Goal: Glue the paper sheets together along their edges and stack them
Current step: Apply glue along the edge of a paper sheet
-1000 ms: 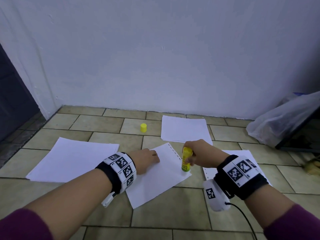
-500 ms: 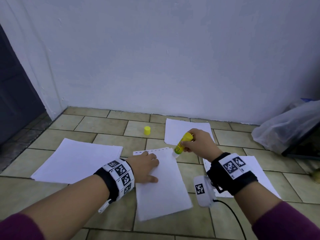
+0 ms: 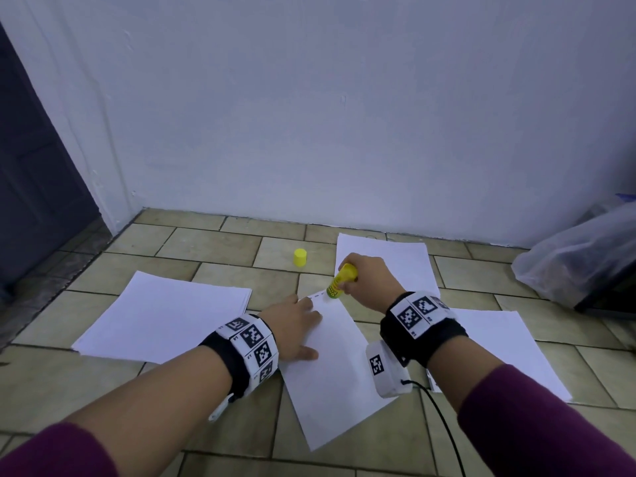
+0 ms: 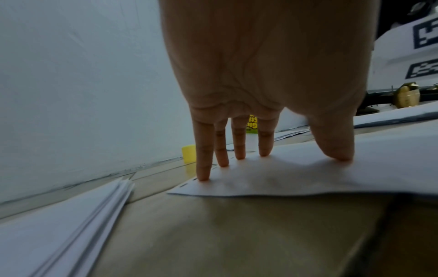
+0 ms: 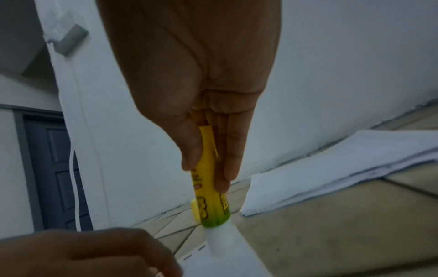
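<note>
A single white sheet (image 3: 337,370) with a dashed far edge lies on the tiled floor in front of me. My left hand (image 3: 296,325) presses flat on its upper left part, fingers (image 4: 203,165) straight and spread. My right hand (image 3: 368,280) grips a yellow glue stick (image 3: 340,280) tilted, its white tip (image 5: 220,241) touching the sheet's far edge. In the right wrist view the thumb and fingers close round the glue stick (image 5: 211,189).
A yellow cap (image 3: 300,257) stands on the floor near the wall. Paper stacks lie at left (image 3: 165,315), far centre (image 3: 395,259) and right (image 3: 492,349). A plastic bag (image 3: 578,259) sits at far right. A dark door (image 3: 31,173) is at left.
The glue stick has moved from the sheet's right edge up to its far edge and leftward along it. The sheet turned under my left hand, which still presses it.
</note>
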Available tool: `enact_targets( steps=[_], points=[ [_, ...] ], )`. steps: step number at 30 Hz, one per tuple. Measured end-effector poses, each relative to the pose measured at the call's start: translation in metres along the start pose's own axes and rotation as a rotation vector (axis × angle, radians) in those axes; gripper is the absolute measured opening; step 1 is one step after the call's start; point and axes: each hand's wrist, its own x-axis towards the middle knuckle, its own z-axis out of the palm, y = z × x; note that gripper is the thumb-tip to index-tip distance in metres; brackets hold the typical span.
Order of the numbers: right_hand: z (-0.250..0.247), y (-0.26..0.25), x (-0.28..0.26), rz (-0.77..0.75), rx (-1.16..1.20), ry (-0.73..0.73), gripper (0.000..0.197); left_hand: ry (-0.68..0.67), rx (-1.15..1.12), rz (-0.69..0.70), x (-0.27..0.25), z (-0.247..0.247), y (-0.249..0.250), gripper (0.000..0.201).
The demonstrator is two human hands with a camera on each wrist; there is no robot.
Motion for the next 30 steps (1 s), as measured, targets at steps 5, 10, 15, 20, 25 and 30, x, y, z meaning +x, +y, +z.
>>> enact_targets(
  steps=[5, 10, 15, 20, 25, 30],
  points=[
    [-0.024, -0.005, -0.029, -0.078, -0.246, -0.18, 0.03, -0.018, -0.007, 0.029, 0.001, -0.001, -0.006, 0.079],
    [-0.036, -0.009, -0.068, -0.077, -0.386, -0.305, 0.032, -0.04, 0.025, 0.019, 0.003, -0.004, -0.006, 0.066],
    [-0.042, -0.005, -0.087, -0.09, -0.502, -0.414, 0.031, -0.075, 0.072, 0.022, 0.003, -0.009, -0.008, 0.055],
    [-0.066, 0.007, -0.076, 0.068, -0.09, -0.34, 0.014, -0.07, 0.015, 0.007, -0.004, -0.015, -0.018, 0.06],
    [-0.065, 0.015, -0.052, 0.316, 0.959, -0.058, 0.01, -0.03, -0.084, -0.054, -0.017, -0.01, -0.028, 0.063],
    [-0.019, 0.015, -0.026, 0.336, 1.433, -0.181, 0.018, 0.019, -0.08, -0.068, -0.021, -0.002, -0.027, 0.076]
  ],
)
